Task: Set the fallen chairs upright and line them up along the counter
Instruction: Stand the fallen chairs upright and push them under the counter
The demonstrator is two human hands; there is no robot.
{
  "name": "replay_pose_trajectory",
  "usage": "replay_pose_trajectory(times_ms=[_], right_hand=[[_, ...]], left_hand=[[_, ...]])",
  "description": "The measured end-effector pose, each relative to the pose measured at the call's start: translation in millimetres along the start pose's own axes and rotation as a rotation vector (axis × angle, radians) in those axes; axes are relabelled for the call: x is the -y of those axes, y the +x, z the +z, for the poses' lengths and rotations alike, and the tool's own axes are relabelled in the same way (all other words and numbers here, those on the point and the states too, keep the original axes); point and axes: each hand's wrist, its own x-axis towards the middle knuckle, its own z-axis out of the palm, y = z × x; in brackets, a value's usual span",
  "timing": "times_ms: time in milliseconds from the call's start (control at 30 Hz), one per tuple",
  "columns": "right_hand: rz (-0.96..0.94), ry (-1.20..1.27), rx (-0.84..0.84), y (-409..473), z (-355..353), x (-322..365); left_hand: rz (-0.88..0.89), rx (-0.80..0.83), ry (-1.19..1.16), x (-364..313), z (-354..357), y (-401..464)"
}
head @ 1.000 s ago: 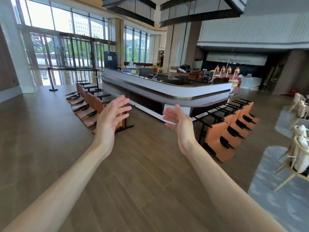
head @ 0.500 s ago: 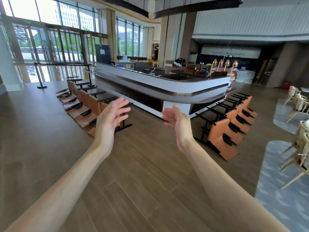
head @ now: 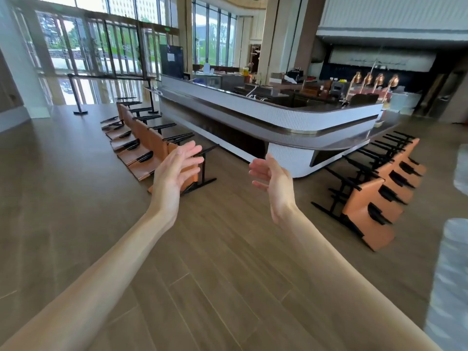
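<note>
The floor (head: 228,262) is brown wood-look plank, running under both outstretched arms. Beyond the left hand (head: 172,178), a row of orange chairs (head: 141,148) lies tipped over on it, backs flat on the planks and black legs pointing toward the counter (head: 291,117), which stands on the floor past both hands. To the right of the right hand (head: 276,183), a second row of fallen orange chairs (head: 379,198) lies along the counter's other side. Farther left, a black stanchion base (head: 80,112) stands on the floor.
</note>
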Motion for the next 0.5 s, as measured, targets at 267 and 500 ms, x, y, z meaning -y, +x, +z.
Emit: replay_pose_trajectory(times_ms=[267,500], right_hand=[[-0.002,0.070,0.245,150.0,104.4,-26.2],[0.038,0.066,0.378,265.2,225.0,-56.7]], left_hand=[[0.056,-0.213,0.104,48.1,-50.6,117.3],[0.075,-0.360,0.127,100.2,-129.6,217.4]])
